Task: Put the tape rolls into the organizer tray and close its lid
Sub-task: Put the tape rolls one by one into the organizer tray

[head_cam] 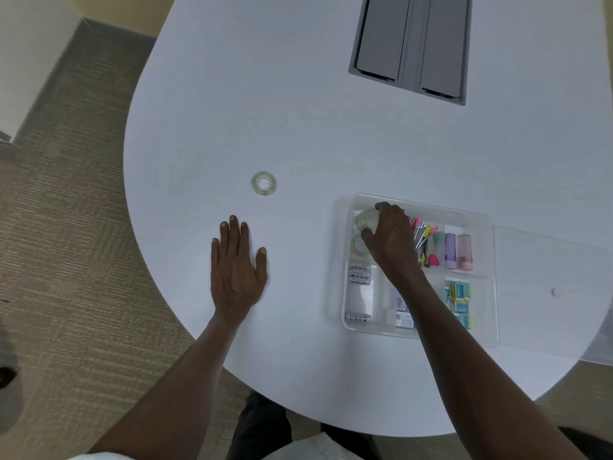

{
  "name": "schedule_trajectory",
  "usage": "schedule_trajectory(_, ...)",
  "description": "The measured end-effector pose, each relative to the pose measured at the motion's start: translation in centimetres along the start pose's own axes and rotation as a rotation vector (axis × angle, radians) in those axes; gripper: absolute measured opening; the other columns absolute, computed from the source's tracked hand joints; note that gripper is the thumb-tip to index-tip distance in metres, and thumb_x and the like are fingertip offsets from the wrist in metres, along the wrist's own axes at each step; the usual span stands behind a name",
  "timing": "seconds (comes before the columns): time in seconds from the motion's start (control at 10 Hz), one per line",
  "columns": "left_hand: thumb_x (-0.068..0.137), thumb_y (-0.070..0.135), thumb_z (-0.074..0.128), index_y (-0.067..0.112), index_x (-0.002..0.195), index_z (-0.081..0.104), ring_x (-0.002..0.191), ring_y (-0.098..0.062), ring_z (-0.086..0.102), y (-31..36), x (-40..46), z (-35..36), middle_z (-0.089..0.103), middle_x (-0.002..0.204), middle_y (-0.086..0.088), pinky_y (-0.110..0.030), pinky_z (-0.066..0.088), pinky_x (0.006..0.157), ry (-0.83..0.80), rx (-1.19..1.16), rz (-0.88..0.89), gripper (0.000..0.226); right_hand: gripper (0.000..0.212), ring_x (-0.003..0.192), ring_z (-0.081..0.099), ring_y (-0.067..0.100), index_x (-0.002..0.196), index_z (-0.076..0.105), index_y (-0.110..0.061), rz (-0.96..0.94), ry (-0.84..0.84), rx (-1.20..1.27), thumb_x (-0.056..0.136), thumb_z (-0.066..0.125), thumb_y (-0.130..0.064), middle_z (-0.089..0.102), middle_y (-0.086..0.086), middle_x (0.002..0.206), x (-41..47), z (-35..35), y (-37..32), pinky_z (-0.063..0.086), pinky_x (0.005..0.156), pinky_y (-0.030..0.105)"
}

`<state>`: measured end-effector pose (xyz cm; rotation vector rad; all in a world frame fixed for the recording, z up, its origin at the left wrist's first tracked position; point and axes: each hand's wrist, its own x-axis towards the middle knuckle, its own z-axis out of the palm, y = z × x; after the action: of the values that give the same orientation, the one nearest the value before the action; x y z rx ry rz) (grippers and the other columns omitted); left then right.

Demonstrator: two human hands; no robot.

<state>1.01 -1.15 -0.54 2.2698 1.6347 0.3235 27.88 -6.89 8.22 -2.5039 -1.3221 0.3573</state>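
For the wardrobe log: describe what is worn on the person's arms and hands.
Nothing is worn: the left hand and right hand are bare, without gloves, rings, watch or bracelets. Both forearms are uncovered; no sleeves reach them within view.

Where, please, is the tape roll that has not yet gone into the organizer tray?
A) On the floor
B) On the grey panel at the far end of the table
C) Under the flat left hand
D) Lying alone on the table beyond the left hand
D: the loose tape roll lies flat on the table, just beyond the fingertips of the left hand and well apart from the organizer tray.
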Motion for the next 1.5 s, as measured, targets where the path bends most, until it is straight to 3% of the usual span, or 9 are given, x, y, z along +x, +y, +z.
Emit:
schedule_trajectory(0.3, 0.103, 0.039, 0.038, 0.009, 0.154, 0.029, 0.156, -0.025, 0.015, 0.0, 0.0, 0.1, 0.022, 0.166, -0.011, -0.044, 0.020, 0.126, 0.004, 0.003, -0.003, 0.061, 0.044, 0.088, 0.052, 0.039, 0.113, 0.052, 0.005, -0.032, -0.011, 0.020, 0.070, 0.062, 0.009, 0.054, 0.024, 0.099, -0.2, 1.2, 0.6, 0.046, 0.074, 0.042)
schedule_trajectory(0.6, 0.103, 0.039, 0.039, 0.009, 0.154, 0.030, 0.156, -0.025, 0.015, 0.1, 0.1, 0.0, 0.022, 0.166, -0.011, -0.045, 0.020, 0.126, 0.001, -0.019, -0.009, 0.060, 0.046, 0.091, 0.057, 0.038, 0.123, 0.044, 0.003, 0.064, 0.017, 0.038, 0.084, 0.064, -0.014, 0.059, 0.023, 0.099, 0.3, 1.8, -0.1, 0.045, 0.076, 0.040)
schedule_trajectory(0.8, 0.103, 0.039, 0.039, 0.009, 0.154, 0.030, 0.156, -0.024, 0.015, 0.2, 0.1, -0.1, 0.022, 0.166, -0.010, -0.044, 0.019, 0.126, -0.003, -0.022, -0.016, 0.060, 0.050, 0.092, 0.056, 0.040, 0.126, 0.042, 0.006, 0.125, 0.062, 0.054, 0.082, 0.061, -0.008, 0.058, 0.024, 0.100, 0.4, 2.6, -0.5, 0.044, 0.076, 0.040)
schedule_trajectory(1.1, 0.103, 0.039, 0.040, 0.010, 0.155, 0.029, 0.156, -0.024, 0.013, 0.2, 0.0, -0.2, 0.020, 0.167, -0.010, -0.044, 0.017, 0.127, -0.012, -0.045, -0.021, 0.060, 0.043, 0.086, 0.055, 0.038, 0.115, 0.043, 0.000, 0.128, 0.106, 0.100, 0.077, 0.061, -0.006, 0.057, 0.020, 0.094, 0.1, 2.8, -0.7, 0.041, 0.069, 0.036)
schedule_trajectory(1.3, 0.103, 0.039, 0.039, 0.010, 0.155, 0.029, 0.156, -0.023, 0.013, 0.2, 0.0, -0.2, 0.020, 0.167, -0.009, -0.042, 0.016, 0.127, -0.011, -0.046, -0.022, 0.061, 0.044, 0.087, 0.054, 0.036, 0.117, 0.042, -0.002, 0.103, 0.110, 0.129, 0.078, 0.062, -0.007, 0.056, 0.020, 0.097, -0.2, 2.8, -0.8, 0.047, 0.071, 0.039)
schedule_trajectory(1.5, 0.103, 0.039, 0.039, 0.010, 0.155, 0.029, 0.156, -0.024, 0.013, 0.1, 0.1, -0.1, 0.020, 0.167, -0.009, -0.043, 0.016, 0.127, -0.015, -0.035, -0.023, 0.061, 0.048, 0.092, 0.051, 0.036, 0.118, 0.042, -0.002, 0.101, 0.135, 0.156, 0.075, 0.062, -0.005, 0.053, 0.019, 0.103, -0.4, 1.9, -1.2, 0.036, 0.073, 0.034)
